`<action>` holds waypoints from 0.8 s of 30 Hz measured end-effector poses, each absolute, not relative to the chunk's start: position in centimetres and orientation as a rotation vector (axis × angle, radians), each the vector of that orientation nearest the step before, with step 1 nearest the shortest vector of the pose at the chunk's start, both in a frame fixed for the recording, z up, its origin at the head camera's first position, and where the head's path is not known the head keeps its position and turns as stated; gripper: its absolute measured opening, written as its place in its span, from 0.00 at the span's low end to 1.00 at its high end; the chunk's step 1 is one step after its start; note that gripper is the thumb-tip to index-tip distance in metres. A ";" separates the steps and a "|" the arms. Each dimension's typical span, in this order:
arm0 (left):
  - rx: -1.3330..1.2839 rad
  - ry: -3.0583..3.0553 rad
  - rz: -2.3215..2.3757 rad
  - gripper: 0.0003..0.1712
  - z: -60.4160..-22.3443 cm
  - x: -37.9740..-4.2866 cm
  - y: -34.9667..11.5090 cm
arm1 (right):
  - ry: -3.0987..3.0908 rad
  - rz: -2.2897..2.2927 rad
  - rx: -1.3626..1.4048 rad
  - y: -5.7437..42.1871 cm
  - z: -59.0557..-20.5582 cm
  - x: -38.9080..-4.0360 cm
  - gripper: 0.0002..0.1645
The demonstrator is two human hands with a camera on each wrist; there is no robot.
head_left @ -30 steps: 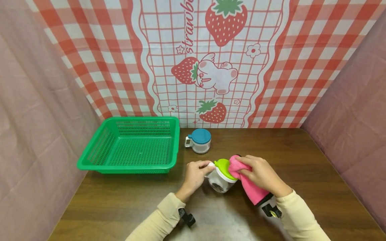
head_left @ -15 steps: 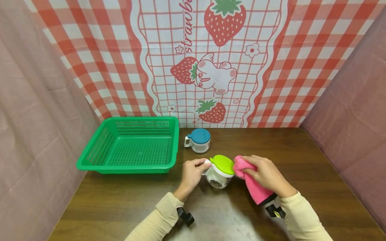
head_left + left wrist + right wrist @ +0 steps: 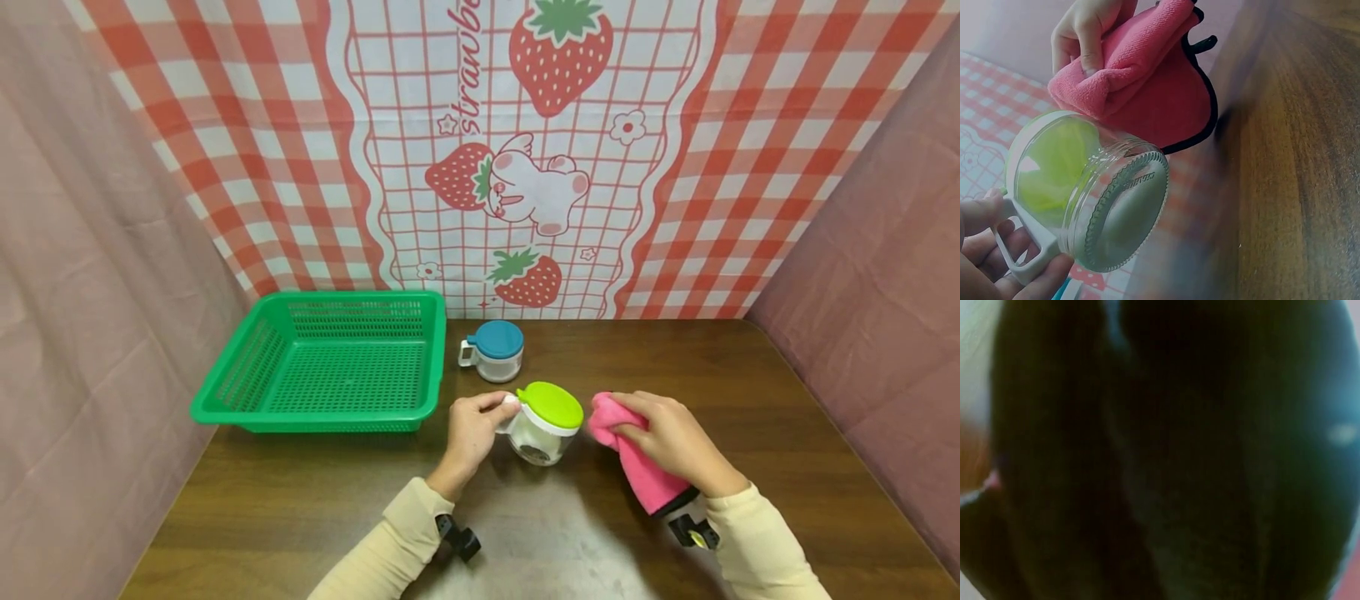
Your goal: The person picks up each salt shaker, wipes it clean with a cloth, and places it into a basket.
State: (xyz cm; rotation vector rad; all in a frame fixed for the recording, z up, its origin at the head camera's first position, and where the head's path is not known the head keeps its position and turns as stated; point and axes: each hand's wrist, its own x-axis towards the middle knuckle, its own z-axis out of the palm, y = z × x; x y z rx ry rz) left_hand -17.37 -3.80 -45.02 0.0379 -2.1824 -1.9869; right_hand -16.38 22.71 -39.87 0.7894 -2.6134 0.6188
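My left hand [image 3: 472, 429] grips the white handle [image 3: 1029, 244] of a clear jar [image 3: 536, 442] with a lime-green lid [image 3: 553, 404]. The jar is tilted, and its ridged glass base [image 3: 1125, 215] shows in the left wrist view. My right hand [image 3: 667, 433] pinches a bunched pink cloth [image 3: 637, 471] with black edging, which hangs down below the fingers. In the head view a small gap lies between cloth and lid. The right wrist view is mostly covered by a dark blurred shape.
A second jar [image 3: 499, 367] with a blue lid and white handle stands behind the held one. To the left sits a green slotted basket [image 3: 431, 367]. The wooden table [image 3: 262, 517] meets a strawberry-print checked curtain [image 3: 420, 237] at the back.
The cloth was against the green lid's right side; my right hand has drawn it off to the right. The jar has shifted slightly left and back, its lid turned more upward.
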 end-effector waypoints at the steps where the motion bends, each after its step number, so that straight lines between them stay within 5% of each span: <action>1: 0.042 -2.176 -1.993 0.13 -45.0 -17.3 -3.8 | -2.607 0.618 0.789 22.8 -39.9 -16.4 0.22; 24: 0.150 -2.183 -1.995 0.13 -44.9 -17.5 -3.9 | -2.686 0.657 0.733 23.7 -40.1 -16.3 0.22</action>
